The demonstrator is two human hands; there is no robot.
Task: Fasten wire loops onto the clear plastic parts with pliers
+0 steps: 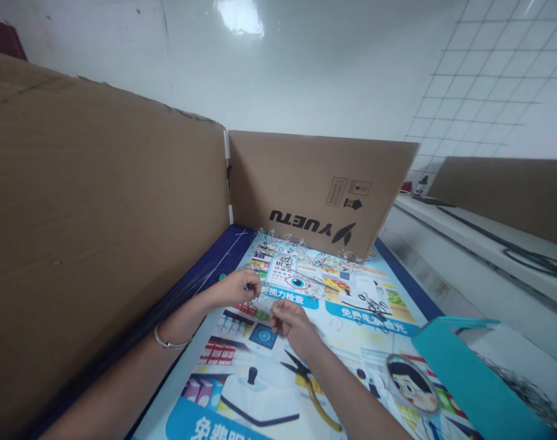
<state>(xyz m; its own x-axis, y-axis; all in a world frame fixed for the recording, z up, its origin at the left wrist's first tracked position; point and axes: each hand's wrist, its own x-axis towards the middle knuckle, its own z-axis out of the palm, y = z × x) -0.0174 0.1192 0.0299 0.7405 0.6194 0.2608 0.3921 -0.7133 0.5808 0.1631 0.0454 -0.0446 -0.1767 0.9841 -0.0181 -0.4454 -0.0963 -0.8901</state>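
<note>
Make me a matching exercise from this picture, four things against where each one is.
1. black pliers with yellow grip
2. silver metal bangle
3. angular turquoise container
4. brown cardboard panel lettered YUETU

A. around the left forearm
B. standing at the far end of the printed table
C. lying beside the right forearm
D. at lower right, beside a wiry tangle

Pairs: 1-C; 2-A; 3-D; 4-B

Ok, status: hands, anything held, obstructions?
Left hand and right hand curled, close but apart. Anything held: too small to tell. Pliers lie beside right forearm, possibly in its way.
</note>
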